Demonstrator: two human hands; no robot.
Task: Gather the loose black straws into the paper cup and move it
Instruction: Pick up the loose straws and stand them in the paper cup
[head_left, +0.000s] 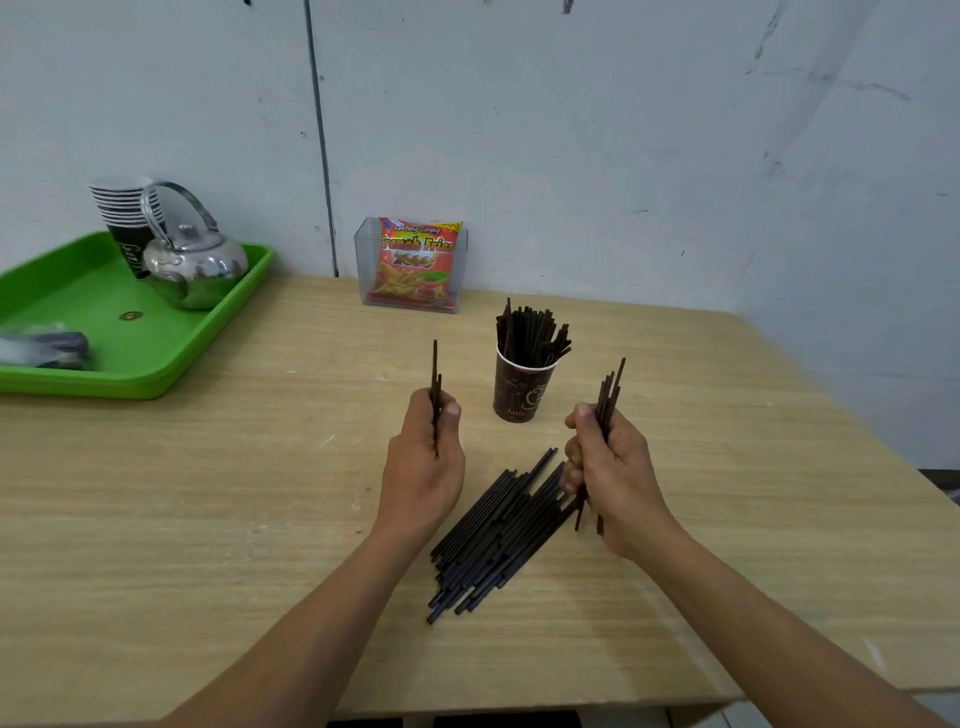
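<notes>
Loose straws (496, 535) diagonal, near-left to far-right

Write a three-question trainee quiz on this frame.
1. True or false: the paper cup already holds black straws.
2. Which hand grips the bigger bunch of straws? A: left hand. B: right hand.
3. Fill in: the steel kettle stands on a green ____.
Key: 1 true; 2 B; 3 tray.
</notes>
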